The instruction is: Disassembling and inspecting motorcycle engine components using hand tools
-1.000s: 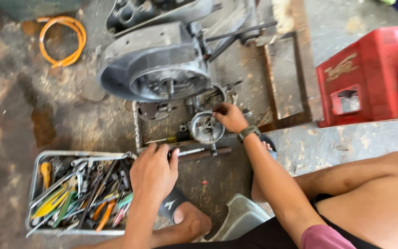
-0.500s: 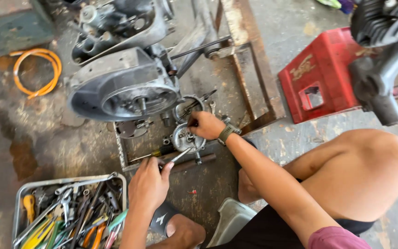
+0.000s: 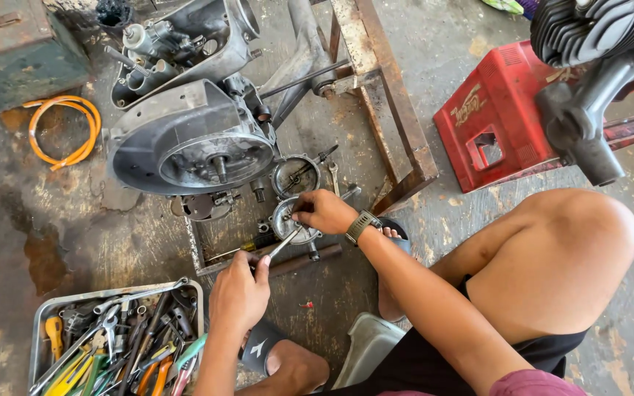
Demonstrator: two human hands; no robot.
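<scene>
Centrally, one round metal part [image 3: 293, 221] lay on the floor, at 6 o'clock from one engine casing [image 3: 188, 139]. Right hand [image 3: 324, 211] fingers pinched its rim; left hand [image 3: 238, 293] fingers gripped one wrench [image 3: 282, 244].

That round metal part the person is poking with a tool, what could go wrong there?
The tool in the left hand might slip off the round part and jab the right hand, whose fingers rest right on it. The part sits on a dirty floor, so grit could get inside. Small bits could roll off and get lost near the tool tray.
</scene>
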